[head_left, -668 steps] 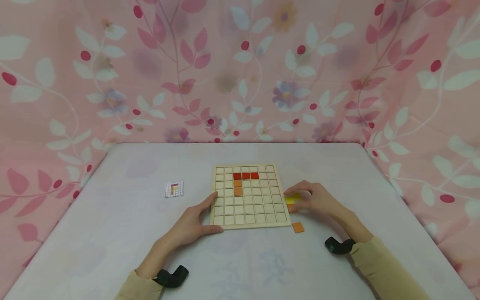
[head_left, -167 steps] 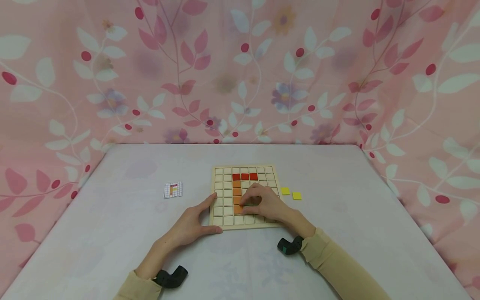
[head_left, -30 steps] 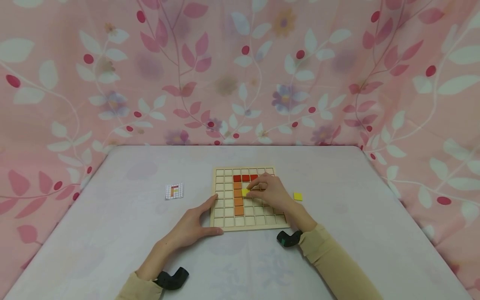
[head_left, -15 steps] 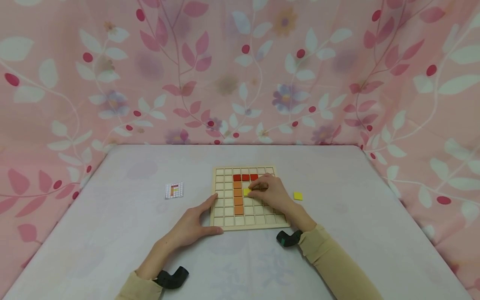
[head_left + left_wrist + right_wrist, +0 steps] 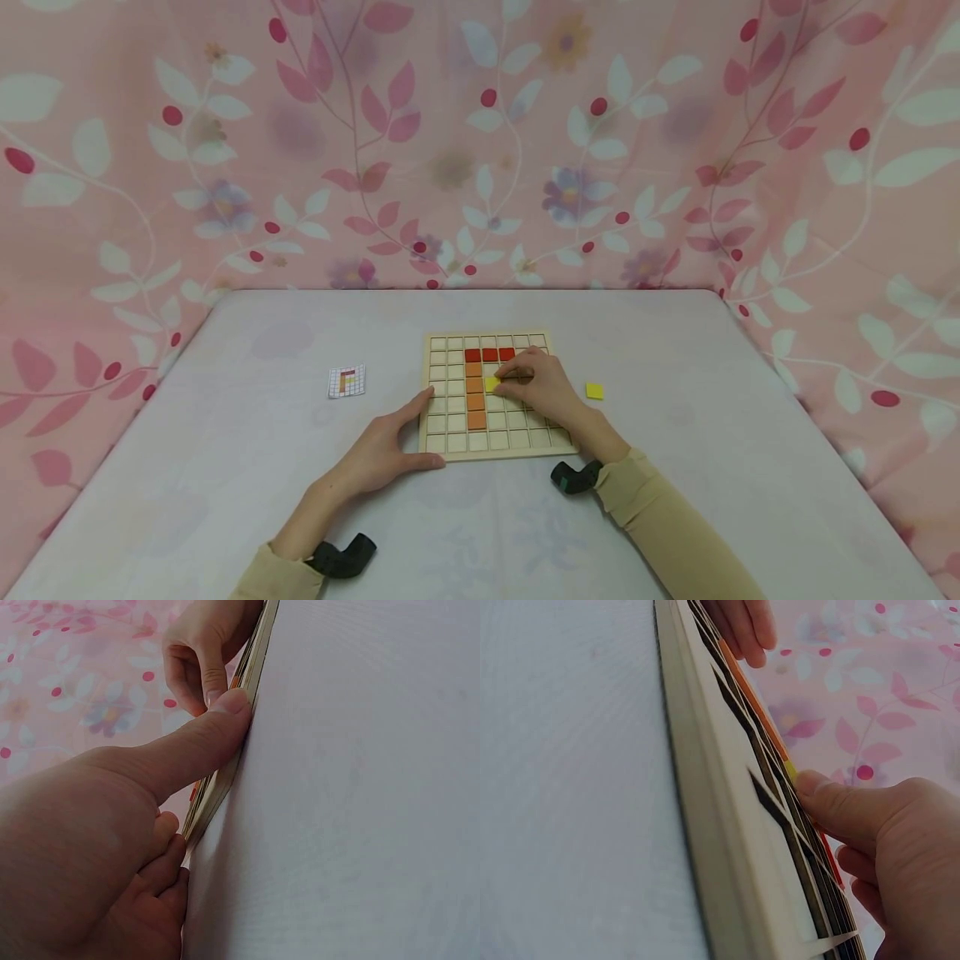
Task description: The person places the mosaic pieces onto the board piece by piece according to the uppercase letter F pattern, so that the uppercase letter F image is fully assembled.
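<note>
A square wooden grid board [image 5: 510, 454] lies mid-table. Three red tiles [image 5: 490, 355] form a row near its far side, and several orange tiles [image 5: 476, 402] run down a column from the left one. My right hand [image 5: 543, 387] pinches a yellow tile [image 5: 491, 384] between thumb and fingertips, right beside the orange column; in the right wrist view the thumb touches this yellow tile [image 5: 790, 769] low on the board. My left hand [image 5: 378, 450] spans the board's near left corner, thumb along the front edge, index fingertip at the left edge.
Another yellow tile [image 5: 594, 391] lies on the table to the right of the board. On the left is a small card [image 5: 347, 382] printed with a coloured grid pattern. Floral pink cloth [image 5: 480, 167] walls the table at the back and sides.
The orange column has grown longer and the loose orange tile is off the table. One yellow tile was brought from the right onto the board. The left hand stays put.
</note>
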The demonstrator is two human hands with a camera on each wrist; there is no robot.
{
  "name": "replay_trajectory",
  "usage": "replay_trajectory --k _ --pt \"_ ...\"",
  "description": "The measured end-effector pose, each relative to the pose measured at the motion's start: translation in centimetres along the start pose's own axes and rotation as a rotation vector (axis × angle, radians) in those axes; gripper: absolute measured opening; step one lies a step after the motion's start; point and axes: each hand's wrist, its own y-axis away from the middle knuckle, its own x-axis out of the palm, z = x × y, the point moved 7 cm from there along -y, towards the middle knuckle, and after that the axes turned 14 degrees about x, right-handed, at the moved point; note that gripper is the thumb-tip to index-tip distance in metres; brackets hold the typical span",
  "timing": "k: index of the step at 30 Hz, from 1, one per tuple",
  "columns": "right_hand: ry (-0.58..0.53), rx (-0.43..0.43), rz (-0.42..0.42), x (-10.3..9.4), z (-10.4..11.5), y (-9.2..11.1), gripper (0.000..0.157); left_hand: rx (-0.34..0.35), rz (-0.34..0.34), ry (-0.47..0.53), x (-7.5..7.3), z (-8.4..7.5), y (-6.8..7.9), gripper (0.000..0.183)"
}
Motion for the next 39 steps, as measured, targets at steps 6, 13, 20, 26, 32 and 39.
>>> replay_trajectory --k 6,13,20,26,32,39 --pt "0.000 -0.011 0.005 0.05 -0.10 -0.02 0.021 -0.002 -0.001 0.000 -0.01 0.05 0.03 0.104" --pt "0.008 -0.028 -0.001 0.07 0.03 0.09 0.022 0.006 -0.002 -0.009 0.03 0.10 0.01 0.104" --pt "0.005 -0.030 0.004 -0.01 0.18 0.17 0.022 0.002 -0.007 -0.009 -0.04 0.04 0.01 0.103" --pt "0.008 -0.029 0.010 0.02 0.16 0.19 0.022 -0.010 -0.006 -0.006 0.06 0.06 0.01 0.104" --pt "0.003 -0.043 0.001 0.00 0.23 0.18 0.021 -0.012 -0.006 -0.009 0.11 0.04 0.00 0.103" --pt "0.003 -0.025 0.003 0.02 0.08 0.12 0.020 -0.016 -0.009 0.000 0.05 -0.02 0.01 0.103"
